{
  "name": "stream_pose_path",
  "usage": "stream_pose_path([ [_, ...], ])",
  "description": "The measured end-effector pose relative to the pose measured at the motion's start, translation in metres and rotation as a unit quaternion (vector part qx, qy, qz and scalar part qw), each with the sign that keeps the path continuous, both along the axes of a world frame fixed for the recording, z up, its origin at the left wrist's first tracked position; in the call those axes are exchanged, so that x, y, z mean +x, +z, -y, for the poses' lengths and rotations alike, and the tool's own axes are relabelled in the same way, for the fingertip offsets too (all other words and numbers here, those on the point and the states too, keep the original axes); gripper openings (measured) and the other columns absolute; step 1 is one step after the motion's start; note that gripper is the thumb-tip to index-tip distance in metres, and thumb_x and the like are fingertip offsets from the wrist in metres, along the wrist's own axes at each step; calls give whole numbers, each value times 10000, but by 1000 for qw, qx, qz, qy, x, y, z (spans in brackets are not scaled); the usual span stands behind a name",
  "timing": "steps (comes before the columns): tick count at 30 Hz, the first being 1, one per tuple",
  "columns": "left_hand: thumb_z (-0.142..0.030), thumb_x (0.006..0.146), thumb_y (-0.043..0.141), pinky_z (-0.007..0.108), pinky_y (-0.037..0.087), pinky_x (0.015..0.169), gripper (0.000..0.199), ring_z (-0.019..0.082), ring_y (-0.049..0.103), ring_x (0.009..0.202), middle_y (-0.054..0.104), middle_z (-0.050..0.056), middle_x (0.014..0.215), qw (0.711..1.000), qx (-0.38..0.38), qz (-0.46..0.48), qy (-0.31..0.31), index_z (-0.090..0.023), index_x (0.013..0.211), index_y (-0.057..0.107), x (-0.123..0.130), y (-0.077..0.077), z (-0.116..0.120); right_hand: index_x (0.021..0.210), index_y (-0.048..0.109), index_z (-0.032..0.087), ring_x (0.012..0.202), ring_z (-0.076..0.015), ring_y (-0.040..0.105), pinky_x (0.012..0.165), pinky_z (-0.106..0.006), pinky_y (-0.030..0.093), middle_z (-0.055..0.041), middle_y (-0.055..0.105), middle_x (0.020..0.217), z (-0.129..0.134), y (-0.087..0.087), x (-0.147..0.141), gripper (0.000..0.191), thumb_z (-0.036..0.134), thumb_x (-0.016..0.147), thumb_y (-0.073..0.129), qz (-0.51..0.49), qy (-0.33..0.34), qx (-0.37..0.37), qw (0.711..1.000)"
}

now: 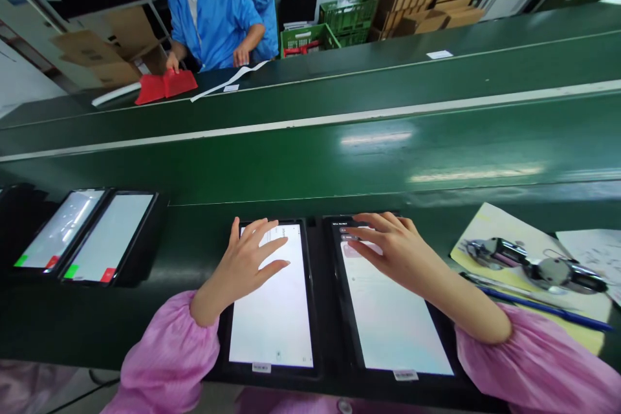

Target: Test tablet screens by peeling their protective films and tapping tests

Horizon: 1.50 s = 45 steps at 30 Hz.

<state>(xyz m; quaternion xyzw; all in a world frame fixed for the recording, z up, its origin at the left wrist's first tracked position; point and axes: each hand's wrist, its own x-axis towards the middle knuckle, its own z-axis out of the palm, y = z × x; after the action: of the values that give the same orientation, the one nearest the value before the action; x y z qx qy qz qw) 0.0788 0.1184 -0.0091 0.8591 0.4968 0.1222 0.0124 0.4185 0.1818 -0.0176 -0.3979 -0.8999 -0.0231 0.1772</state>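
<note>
Two tablets with lit white screens lie side by side in front of me. Over the upper part of the left tablet [274,317] is my left hand [252,255], fingers spread and holding nothing. My right hand [388,242] reaches across the top of the right tablet [398,330], its fingers stretched out near small icons on the screen. Whether the fingertips touch the glass, I cannot tell. Each tablet carries a small barcode label on its lower edge.
Two more lit tablets [109,239] with green and red corner marks lie at left. Papers [490,226], metal devices [497,251] and a blue pen [557,314] are at right. Beyond the green conveyor [291,162], a person in blue [213,13] holds a red sheet [165,86].
</note>
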Motion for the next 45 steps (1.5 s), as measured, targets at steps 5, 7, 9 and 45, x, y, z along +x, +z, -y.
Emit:
stream_pose_path([
  [5,-433,1049,613,828,200,1240,344,360,544,1442,619,113,1525,998,-34,-8,-50,-322,1364,694,-11,8,35,1160,801,297,1062,-295,639,826,-451,447,-94,706,1318,-1,-2,-8,314,336,1119,493,21,-3,9,1000],
  [7,-418,1048,619,783,161,1278,332,344,535,1451,609,103,1539,996,-44,-15,-70,-319,1355,697,-17,11,55,1148,807,301,1076,-301,628,841,-456,440,-89,709,1320,-1,-3,-6,315,348,1113,498,32,-2,11,999],
  [9,-417,1047,621,718,90,1319,319,317,536,1451,614,90,1536,996,-45,-17,-71,-313,1338,703,-22,13,75,1149,810,305,1079,-309,622,838,-458,432,-91,713,1309,-2,-5,-4,333,371,1112,486,30,2,12,999],
  [45,-175,955,670,523,221,1385,447,250,721,1268,756,84,1345,991,97,-21,-94,-209,1400,684,-42,-4,147,1515,509,389,1528,-288,444,1269,-552,375,-53,546,1590,17,-66,60,672,490,901,764,-578,-175,-346,719],
])
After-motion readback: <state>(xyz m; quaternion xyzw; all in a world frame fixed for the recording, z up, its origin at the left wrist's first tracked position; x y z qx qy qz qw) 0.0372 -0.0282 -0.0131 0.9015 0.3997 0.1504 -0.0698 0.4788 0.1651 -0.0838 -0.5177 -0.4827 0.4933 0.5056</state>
